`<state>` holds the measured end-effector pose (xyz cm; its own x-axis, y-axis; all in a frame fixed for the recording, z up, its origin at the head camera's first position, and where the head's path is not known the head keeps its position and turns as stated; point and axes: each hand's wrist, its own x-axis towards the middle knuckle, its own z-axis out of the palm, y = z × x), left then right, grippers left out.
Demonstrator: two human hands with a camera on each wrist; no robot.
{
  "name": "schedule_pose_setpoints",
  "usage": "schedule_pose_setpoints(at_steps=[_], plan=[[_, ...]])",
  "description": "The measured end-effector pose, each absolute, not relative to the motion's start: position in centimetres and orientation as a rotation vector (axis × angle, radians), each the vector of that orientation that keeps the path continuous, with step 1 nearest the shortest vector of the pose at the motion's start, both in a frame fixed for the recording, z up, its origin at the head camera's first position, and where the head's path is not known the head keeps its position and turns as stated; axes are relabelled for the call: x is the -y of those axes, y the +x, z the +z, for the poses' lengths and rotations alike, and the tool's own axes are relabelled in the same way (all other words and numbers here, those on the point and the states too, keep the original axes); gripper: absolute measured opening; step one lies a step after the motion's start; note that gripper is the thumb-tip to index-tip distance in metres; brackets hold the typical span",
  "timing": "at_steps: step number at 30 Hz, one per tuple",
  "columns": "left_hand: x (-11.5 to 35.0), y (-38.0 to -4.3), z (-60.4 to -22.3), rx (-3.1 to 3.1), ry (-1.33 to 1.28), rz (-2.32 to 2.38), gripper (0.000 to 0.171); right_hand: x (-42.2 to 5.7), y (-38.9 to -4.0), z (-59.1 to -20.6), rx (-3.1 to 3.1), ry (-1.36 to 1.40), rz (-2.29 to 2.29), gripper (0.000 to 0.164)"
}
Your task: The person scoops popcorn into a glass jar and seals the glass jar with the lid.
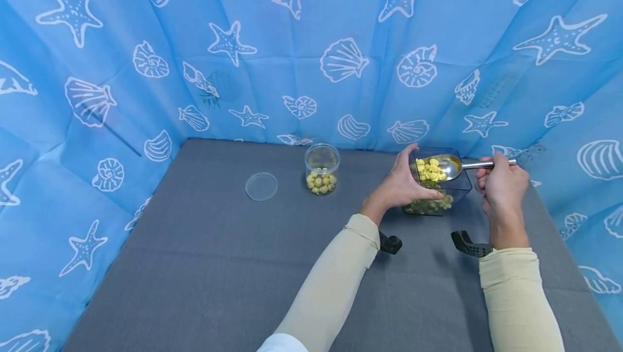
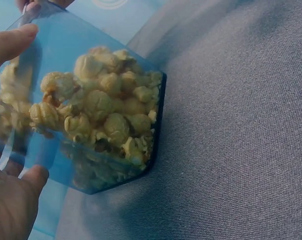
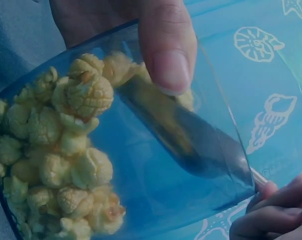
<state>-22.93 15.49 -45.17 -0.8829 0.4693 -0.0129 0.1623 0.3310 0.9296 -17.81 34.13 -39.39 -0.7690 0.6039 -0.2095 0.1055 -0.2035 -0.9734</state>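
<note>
My left hand (image 1: 401, 181) grips a clear bluish square container (image 1: 461, 185) at the right of the table, its thumb over the near wall. In the left wrist view, popcorn (image 2: 105, 107) fills the lower part of that container, which tilts. My right hand (image 1: 503, 185) holds a metal scoop (image 1: 451, 166) by its handle, fingers curled round it. The bowl of the scoop lies inside the container's mouth, with yellow popcorn (image 1: 429, 170) at its tip. Through the transparent wall in the right wrist view, the scoop (image 3: 196, 145) slants down toward the popcorn, partly behind the left thumb.
Left of the container stands an uncovered round clear jar (image 1: 322, 160), partly filled with popcorn. A round transparent lid (image 1: 261, 186) lies flat beside it on the grey tablecloth (image 1: 209, 265). A blue curtain (image 1: 292, 44) with shell prints hangs right behind the table.
</note>
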Motion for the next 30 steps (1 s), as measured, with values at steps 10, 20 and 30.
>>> schedule_pose_setpoints(at_steps=[10,20,30], plan=[[-15.5,-23.0,-45.4,-2.315,0.558,1.576,0.119,-33.3,-16.6,-40.4,1.611,-0.797,2.059,0.029],[-15.5,-23.0,-45.3,-2.337,0.564,1.563,0.119,-32.2,-16.4,-42.0,1.451,-0.698,2.04,0.025],[-15.6,-22.9,-45.1,-2.331,0.538,1.558,0.119,-32.9,-16.7,-42.3,1.359,-0.694,2.089,0.028]])
